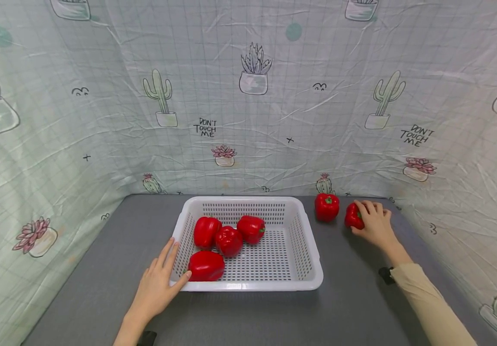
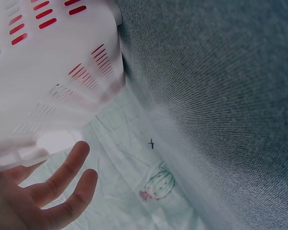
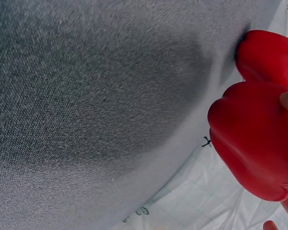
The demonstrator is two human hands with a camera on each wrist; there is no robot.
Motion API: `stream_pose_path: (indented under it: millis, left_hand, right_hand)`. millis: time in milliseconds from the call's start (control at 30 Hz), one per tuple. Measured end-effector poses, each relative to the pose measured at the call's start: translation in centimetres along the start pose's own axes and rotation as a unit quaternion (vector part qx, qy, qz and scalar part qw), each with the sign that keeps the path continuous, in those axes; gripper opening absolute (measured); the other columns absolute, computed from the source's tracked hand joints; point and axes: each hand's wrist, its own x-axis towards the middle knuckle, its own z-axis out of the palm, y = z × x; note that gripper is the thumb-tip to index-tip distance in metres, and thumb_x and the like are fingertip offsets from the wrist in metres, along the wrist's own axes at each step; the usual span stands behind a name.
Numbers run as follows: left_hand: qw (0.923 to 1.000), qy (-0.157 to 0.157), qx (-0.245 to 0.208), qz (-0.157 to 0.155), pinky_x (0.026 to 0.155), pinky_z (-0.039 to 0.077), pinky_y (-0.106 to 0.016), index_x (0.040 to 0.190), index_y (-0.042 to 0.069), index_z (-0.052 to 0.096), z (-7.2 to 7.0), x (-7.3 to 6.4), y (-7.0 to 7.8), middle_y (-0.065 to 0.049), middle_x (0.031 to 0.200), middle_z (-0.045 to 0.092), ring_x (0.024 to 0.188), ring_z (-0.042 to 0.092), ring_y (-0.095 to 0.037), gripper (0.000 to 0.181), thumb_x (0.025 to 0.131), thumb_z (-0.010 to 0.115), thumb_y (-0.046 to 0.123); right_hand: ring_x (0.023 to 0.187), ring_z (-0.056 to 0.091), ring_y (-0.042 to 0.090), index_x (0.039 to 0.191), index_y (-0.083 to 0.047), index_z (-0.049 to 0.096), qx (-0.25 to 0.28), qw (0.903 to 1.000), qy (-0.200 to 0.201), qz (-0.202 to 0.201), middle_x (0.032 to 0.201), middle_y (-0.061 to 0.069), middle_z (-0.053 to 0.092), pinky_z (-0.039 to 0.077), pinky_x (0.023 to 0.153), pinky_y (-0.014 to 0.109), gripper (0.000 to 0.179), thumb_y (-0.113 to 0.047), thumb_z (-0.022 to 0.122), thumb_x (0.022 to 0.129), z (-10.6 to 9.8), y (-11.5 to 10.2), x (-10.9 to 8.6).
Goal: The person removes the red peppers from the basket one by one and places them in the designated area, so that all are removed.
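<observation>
A white plastic basket [image 1: 248, 287] with slotted walls stands on the table, and several red bell peppers [image 1: 229, 241] lie inside, mostly toward its left. My left hand [image 1: 155, 287] rests against the basket's left front corner, thumb at the front rim and fingers spread along the left side. In the left wrist view, those fingers [image 2: 69, 167] extend loosely past the basket's wall [image 2: 53, 72]. My right hand [image 1: 375, 226] grips a red bell pepper [image 1: 354, 217] at the far right; the right wrist view shows this bell pepper [image 3: 252, 139] close up, with fingertips at its edges.
Another red bell pepper [image 1: 327, 208] sits between the basket and my right hand, near the table's back edge. The grey table [image 1: 248, 317] is bordered by a hanging sheet [image 1: 248, 134] printed with cacti at the back and sides.
</observation>
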Motion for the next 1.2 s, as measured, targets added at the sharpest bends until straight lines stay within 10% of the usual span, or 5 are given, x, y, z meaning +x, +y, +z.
stream_pose_path:
  millis: [1200]
  left_hand:
    - [1.0000,0.004,-0.007,0.004,0.077,0.045,-0.054,0.137,0.007,0.035,0.0,0.0,-0.1,-0.012,0.143,0.029,0.098,0.051,-0.029,0.074,0.076,0.063,0.039]
  right_hand:
    - [0.114,0.025,0.046,0.135,-0.001,0.029,-0.003,0.9883,-0.144,0.050,0.134,0.023,0.031,0.021,0.075,0.070,0.079,-0.014,0.071,0.070,1.9,1.7,3.2]
